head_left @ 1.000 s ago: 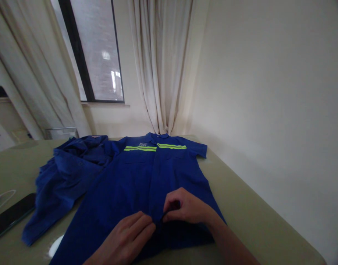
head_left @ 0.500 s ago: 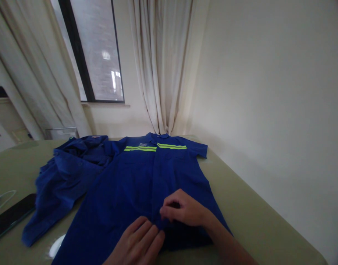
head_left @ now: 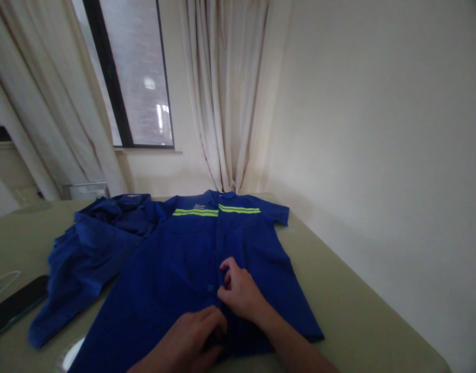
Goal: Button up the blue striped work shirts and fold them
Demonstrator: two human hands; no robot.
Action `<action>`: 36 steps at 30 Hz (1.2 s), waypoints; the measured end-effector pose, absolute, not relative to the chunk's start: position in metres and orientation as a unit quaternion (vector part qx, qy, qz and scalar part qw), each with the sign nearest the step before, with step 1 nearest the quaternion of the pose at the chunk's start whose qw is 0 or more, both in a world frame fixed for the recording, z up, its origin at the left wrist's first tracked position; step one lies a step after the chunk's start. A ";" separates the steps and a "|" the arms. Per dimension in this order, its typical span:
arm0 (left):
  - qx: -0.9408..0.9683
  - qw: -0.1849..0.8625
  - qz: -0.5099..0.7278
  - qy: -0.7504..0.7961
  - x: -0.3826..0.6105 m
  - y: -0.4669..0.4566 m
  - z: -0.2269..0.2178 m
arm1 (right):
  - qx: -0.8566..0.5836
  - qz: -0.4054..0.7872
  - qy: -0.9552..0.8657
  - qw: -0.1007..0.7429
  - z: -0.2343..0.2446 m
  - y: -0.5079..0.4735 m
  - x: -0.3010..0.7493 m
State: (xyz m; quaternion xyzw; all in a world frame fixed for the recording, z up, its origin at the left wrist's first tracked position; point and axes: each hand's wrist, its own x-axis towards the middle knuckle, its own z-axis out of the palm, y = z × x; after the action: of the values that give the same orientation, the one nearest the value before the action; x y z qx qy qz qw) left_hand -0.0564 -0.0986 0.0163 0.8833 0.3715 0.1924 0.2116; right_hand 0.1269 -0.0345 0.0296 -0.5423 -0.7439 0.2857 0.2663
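Lying flat on surface (head_left: 362,316), blue shirt (head_left: 175,264): probably light, soft, easily creased; best pinched at placket (head_left: 219,241). Right hand (head_left: 241,291): grip half-curled there, hold unclear. Left hand (head_left: 189,335): grip curled near hem (head_left: 257,349), hold hidden.

Black phone (head_left: 18,306), pale curtains (head_left: 232,93) flanking a dark-framed window (head_left: 139,62)

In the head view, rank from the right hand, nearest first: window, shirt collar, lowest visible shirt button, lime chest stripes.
1. Shirt button, left of the right hand
2. Lime chest stripes, farther up
3. Shirt collar, far end
4. Window, back left
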 end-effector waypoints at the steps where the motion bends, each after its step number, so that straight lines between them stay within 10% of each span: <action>1: 0.858 0.265 0.194 0.394 -0.059 -0.095 0.023 | -0.525 0.312 -0.736 0.292 0.028 -0.033 0.129; 16: 0.819 0.272 0.152 0.481 -0.067 -0.019 0.036 | -0.381 0.605 -0.582 0.389 0.023 -0.023 0.144; 36: 0.722 0.436 0.305 0.443 -0.063 -0.023 0.018 | -0.422 0.615 -0.527 0.407 0.024 -0.024 0.134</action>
State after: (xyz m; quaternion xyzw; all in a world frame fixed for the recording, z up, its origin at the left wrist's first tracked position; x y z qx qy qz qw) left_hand -0.0628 -0.0229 0.0181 0.7217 0.4429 0.3046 0.4361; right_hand 0.1343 -0.0242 0.0239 -0.4220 -0.5270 0.6149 0.4075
